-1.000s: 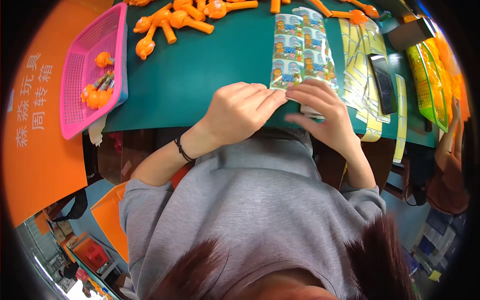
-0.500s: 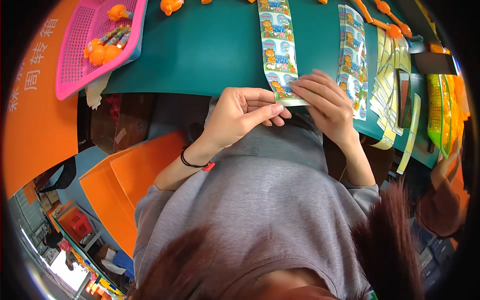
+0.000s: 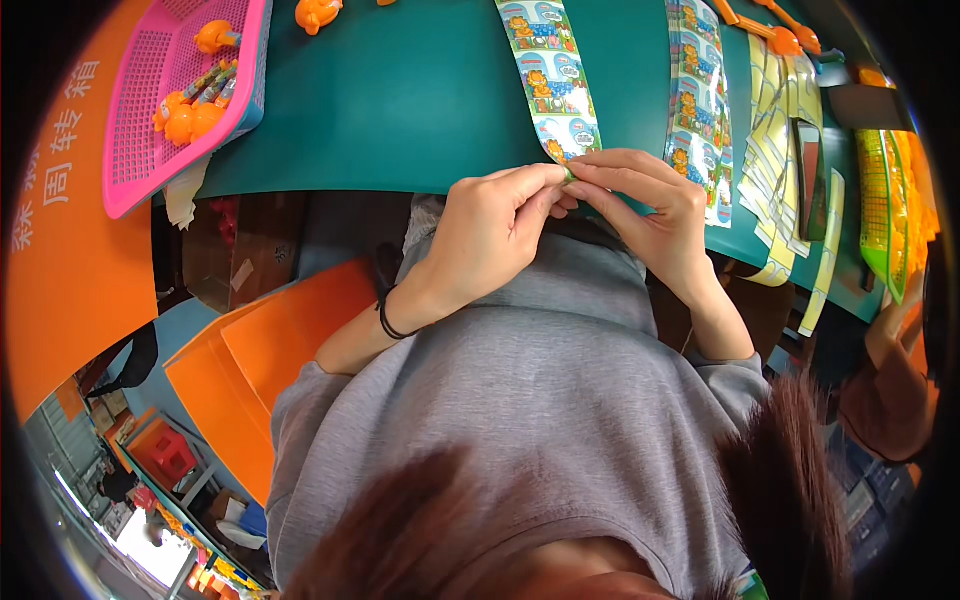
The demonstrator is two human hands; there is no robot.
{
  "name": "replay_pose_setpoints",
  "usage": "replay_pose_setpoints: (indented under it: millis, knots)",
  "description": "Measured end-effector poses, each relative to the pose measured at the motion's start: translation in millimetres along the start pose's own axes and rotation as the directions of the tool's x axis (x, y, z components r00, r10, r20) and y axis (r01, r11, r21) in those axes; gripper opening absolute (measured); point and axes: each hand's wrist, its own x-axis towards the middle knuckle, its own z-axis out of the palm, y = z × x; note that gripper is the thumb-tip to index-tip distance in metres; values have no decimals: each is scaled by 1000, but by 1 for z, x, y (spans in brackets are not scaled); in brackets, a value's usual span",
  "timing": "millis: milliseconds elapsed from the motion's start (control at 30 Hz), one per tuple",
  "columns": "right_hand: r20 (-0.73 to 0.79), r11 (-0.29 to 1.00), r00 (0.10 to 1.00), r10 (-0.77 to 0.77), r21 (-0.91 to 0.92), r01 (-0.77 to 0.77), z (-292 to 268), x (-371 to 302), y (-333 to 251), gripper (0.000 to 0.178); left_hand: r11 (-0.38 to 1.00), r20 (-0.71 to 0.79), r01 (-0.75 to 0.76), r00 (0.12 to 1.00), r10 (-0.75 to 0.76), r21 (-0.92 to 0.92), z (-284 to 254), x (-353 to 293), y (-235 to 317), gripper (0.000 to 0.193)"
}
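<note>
A strip of cartoon stickers (image 3: 547, 80) runs from the far edge of the view down to the table's near edge. My left hand (image 3: 490, 230) pinches its near end between thumb and forefinger. Close against it, my right hand (image 3: 655, 205) pinches the same end with thumb and fingers. The strip's tip is bent and mostly hidden by my fingertips; a small green bit shows there. To the right of my right hand lies a stack of similar sticker strips (image 3: 697, 110).
Pale yellow strips (image 3: 770, 160) and a dark flat object (image 3: 809, 190) lie at the right. A pink mesh basket (image 3: 122, 195) holding orange figure-topped items (image 3: 190, 122) stands at the left of the green table (image 3: 400, 120). Orange boxes (image 3: 240, 370) sit below; another person's arm (image 3: 885, 330) shows far right.
My left hand has turned over and come up to the strip's end, its fingers now pinching. My right hand has gone from lying across the strip to pinching the same end.
</note>
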Motion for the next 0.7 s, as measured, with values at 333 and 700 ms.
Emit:
replay_pose_setpoints:
  millis: [333, 700]
  knots:
    - [-17, 997, 1000, -5, -75, 4, 3, 10, -4, 17, 986, 10, 112, 994, -112, -124, 0, 5, -5, 16]
    - [24, 996, 999, -34, -87, 36, 2, 13, 1, 19, 977, 7, 119, 993, -120, -177, -2, 5, -5, 14]
